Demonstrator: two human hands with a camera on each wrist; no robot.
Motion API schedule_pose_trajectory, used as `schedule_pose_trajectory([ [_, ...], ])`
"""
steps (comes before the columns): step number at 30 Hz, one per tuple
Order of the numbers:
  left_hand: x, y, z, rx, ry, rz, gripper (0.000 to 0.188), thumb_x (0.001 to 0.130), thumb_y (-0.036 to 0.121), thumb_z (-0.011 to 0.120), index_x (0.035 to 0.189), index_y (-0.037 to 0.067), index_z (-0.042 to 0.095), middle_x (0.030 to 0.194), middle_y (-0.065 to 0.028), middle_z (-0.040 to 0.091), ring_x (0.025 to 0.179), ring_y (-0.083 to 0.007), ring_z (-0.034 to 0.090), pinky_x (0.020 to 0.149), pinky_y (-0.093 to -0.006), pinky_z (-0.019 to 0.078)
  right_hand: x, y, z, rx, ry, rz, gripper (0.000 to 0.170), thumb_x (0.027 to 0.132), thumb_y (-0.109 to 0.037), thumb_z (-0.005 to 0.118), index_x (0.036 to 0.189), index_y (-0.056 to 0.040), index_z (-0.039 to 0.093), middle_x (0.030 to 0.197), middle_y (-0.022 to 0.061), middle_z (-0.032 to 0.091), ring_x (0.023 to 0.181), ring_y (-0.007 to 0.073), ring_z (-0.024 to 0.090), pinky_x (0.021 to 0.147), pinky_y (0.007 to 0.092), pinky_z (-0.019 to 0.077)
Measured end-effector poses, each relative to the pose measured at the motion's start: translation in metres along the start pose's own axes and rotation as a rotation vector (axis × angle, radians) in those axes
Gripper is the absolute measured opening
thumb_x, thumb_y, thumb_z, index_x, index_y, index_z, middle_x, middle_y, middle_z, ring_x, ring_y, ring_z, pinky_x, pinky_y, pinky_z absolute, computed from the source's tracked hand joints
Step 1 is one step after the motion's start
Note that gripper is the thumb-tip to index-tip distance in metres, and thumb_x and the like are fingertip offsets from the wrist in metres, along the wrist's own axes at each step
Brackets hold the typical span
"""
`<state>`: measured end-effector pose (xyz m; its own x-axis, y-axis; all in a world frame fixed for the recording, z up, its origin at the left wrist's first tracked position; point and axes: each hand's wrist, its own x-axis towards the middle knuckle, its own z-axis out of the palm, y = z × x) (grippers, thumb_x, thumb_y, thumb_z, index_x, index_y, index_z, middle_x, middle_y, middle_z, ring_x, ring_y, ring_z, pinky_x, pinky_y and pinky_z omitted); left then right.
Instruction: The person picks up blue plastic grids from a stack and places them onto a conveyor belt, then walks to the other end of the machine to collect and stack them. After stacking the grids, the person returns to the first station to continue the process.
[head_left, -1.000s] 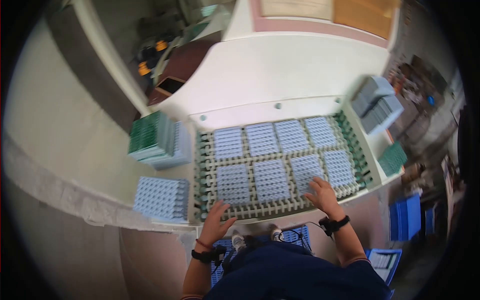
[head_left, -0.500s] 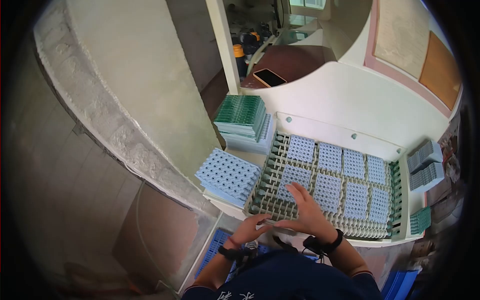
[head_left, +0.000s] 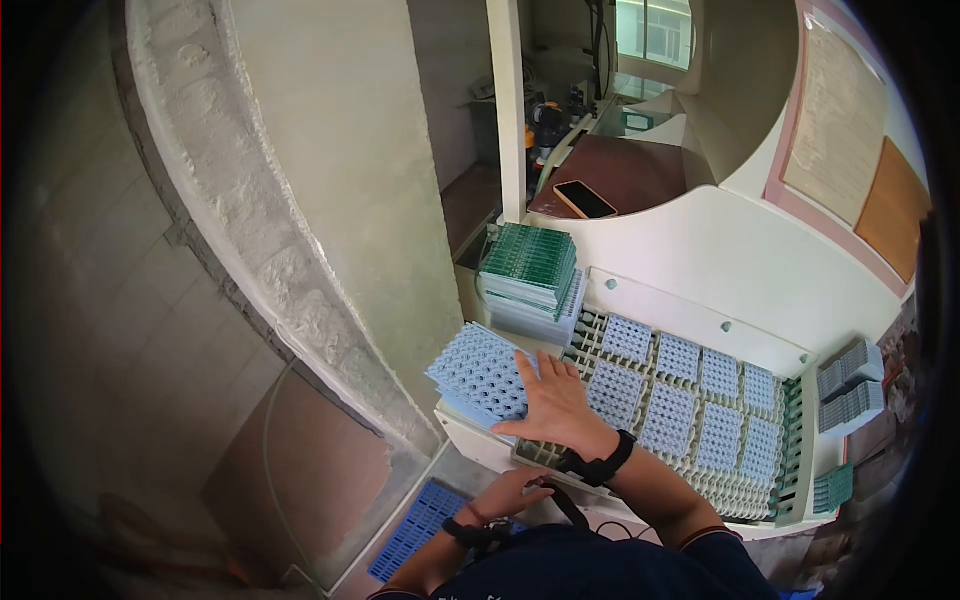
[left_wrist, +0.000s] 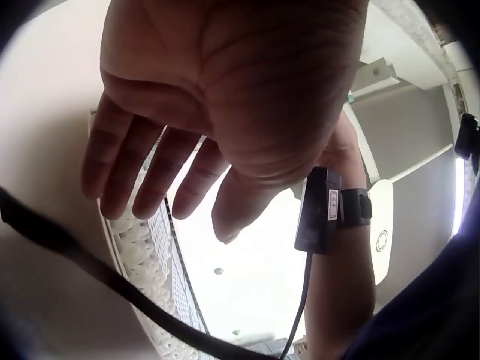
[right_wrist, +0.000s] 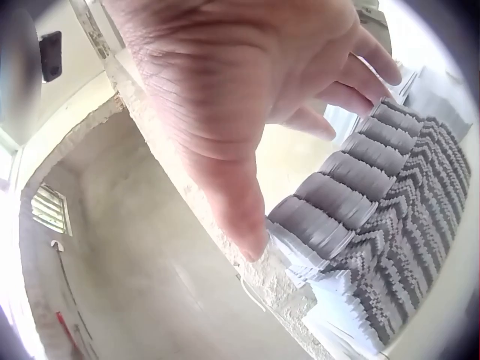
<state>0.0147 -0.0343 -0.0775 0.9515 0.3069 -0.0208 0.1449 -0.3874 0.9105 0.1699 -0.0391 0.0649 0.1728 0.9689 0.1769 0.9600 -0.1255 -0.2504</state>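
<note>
Your right hand (head_left: 558, 408) holding fingers splayed at blue panel stack (head_left: 478, 367), contact unclear; left hand (head_left: 508, 494) hanging loose, empty. Stack sitting left of slatted bed (head_left: 740, 499); lopsided pinch could be scattering top panels.

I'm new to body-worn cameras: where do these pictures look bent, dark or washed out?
Head view: black corners, the rough wall edge bowed; left wrist: left hand shadowed against a glaring white panel; right wrist: left edge of the picture washed out, right hand better lit.
</note>
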Motion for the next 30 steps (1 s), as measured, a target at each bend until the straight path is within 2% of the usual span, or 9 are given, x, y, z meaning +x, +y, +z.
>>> schedule_pose_trajectory([
  [7, 0.007, -0.002, -0.002, -0.036, 0.028, 0.054, 0.043, 0.082, 0.029, 0.064, 0.115, 0.003, 0.056, 0.095, -0.0162, 0.063, 0.086, -0.0255, 0.062, 0.078, -0.033, 0.048, -0.018, 0.012, -0.008, 0.106, 0.16, -0.072, 0.095, 0.055, -0.052, 0.074, 0.124, 0.0029, 0.042, 0.124, 0.0325, 0.041, 0.112, 0.0461, 0.042, 0.097, 0.0494, 0.0308],
  [13, 0.023, 0.03, -0.003, -0.248, 0.014, 0.039, 0.027, 0.086, 0.015, 0.061, 0.108, 0.001, 0.055, 0.1, -0.0102, 0.062, 0.092, -0.0187, 0.061, 0.082, -0.0303, 0.0479, -0.098, 0.05, -0.017, 0.238, 0.258, 0.073, 0.091, 0.056, -0.051, 0.075, 0.122, 0.0024, 0.043, 0.124, 0.0326, 0.04, 0.112, 0.0475, 0.04, 0.096, 0.0533, 0.0307],
  [14, 0.026, 0.037, -0.007, -0.272, -0.109, -0.062, 0.034, 0.089, 0.015, 0.056, 0.119, -0.001, 0.049, 0.111, -0.0126, 0.058, 0.101, -0.0216, 0.057, 0.086, -0.0316, 0.0463, -0.115, 0.055, -0.018, 0.291, 0.265, 0.134, 0.091, 0.057, -0.052, 0.075, 0.122, 0.0021, 0.042, 0.124, 0.0322, 0.04, 0.112, 0.0475, 0.04, 0.095, 0.0536, 0.0316],
  [17, 0.043, 0.032, 0.017, -0.852, -0.202, 0.182, 0.048, 0.094, 0.012, 0.04, 0.137, -0.003, 0.025, 0.133, -0.0143, 0.039, 0.119, -0.0248, 0.044, 0.095, -0.0374, 0.041, -0.157, 0.072, -0.005, 0.321, 0.349, 0.282, 0.089, 0.057, -0.05, 0.077, 0.12, 0.002, 0.043, 0.123, 0.0305, 0.041, 0.109, 0.0469, 0.042, 0.094, 0.0512, 0.0344],
  [18, 0.05, 0.038, 0.026, -0.856, -0.253, 0.164, 0.048, 0.094, 0.012, 0.04, 0.137, -0.003, 0.025, 0.133, -0.0143, 0.039, 0.119, -0.0248, 0.044, 0.095, -0.0374, 0.041, -0.168, 0.075, -0.001, 0.352, 0.358, 0.339, 0.088, 0.056, -0.049, 0.078, 0.119, 0.0019, 0.044, 0.122, 0.0301, 0.041, 0.108, 0.0468, 0.043, 0.094, 0.0503, 0.0349],
  [20, 0.061, 0.052, 0.044, -1.027, -0.133, 0.049, 0.054, 0.094, 0.027, 0.043, 0.133, -0.007, 0.029, 0.12, -0.0155, 0.051, 0.108, -0.0266, 0.053, 0.095, -0.0398, 0.0412, -0.186, 0.081, 0.016, 0.347, 0.391, 0.43, 0.088, 0.055, -0.048, 0.079, 0.119, 0.0013, 0.044, 0.12, 0.0291, 0.042, 0.108, 0.0454, 0.043, 0.093, 0.0488, 0.0359],
  [26, 0.084, 0.031, 0.071, -0.9, -0.1, -0.231, 0.03, 0.095, 0.01, 0.037, 0.119, -0.007, 0.044, 0.118, -0.0168, 0.053, 0.108, -0.027, 0.054, 0.094, -0.041, 0.0438, -0.219, 0.097, 0.042, 0.464, 0.387, 0.599, 0.096, 0.051, -0.051, 0.083, 0.121, -0.0007, 0.042, 0.124, 0.0256, 0.04, 0.113, 0.0408, 0.041, 0.095, 0.0452, 0.0361],
  [28, 0.09, 0.043, 0.072, -1.079, -0.031, -0.291, 0.024, 0.094, 0.011, 0.04, 0.104, -0.007, 0.053, 0.104, -0.0129, 0.059, 0.095, -0.0189, 0.059, 0.083, -0.0314, 0.0482, -0.228, 0.106, 0.041, 0.508, 0.391, 0.638, 0.093, 0.054, -0.046, 0.084, 0.122, 0.0004, 0.042, 0.116, 0.0219, 0.048, 0.109, 0.0345, 0.049, 0.093, 0.0417, 0.0397],
  [30, 0.092, 0.04, 0.072, -1.126, -0.005, -0.354, 0.024, 0.094, 0.01, 0.041, 0.105, -0.007, 0.053, 0.105, -0.0133, 0.059, 0.096, -0.0199, 0.059, 0.083, -0.0316, 0.0483, -0.237, 0.117, 0.05, 0.972, 0.441, 0.816, 0.079, 0.064, -0.034, 0.082, 0.122, 0.0019, 0.043, 0.104, 0.0149, 0.057, 0.098, 0.0246, 0.057, 0.086, 0.0357, 0.0458],
])
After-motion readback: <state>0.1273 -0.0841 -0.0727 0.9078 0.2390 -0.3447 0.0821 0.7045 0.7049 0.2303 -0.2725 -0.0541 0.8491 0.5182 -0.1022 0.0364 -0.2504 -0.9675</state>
